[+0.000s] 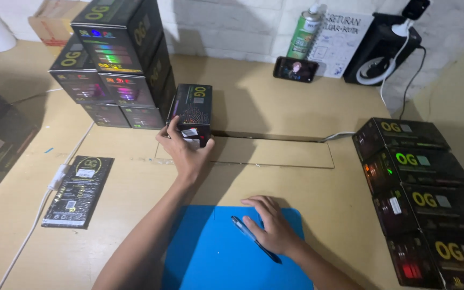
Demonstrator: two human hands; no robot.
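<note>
My left hand (185,151) reaches forward and grips a black box (193,110) with green and red print by its near end; the box rests on the wooden table (275,107) beside a stack of similar black boxes (115,64). My right hand (272,225) lies flat on a blue mat (210,252) near the table's front edge, with a dark blue pen (253,239) held under its fingers.
A row of black boxes (422,193) lines the right side. A flattened black package (77,190) and a white cable (55,182) lie at left. A phone (295,70), spray can (304,32), paper sheet and black speaker (385,51) stand by the back wall.
</note>
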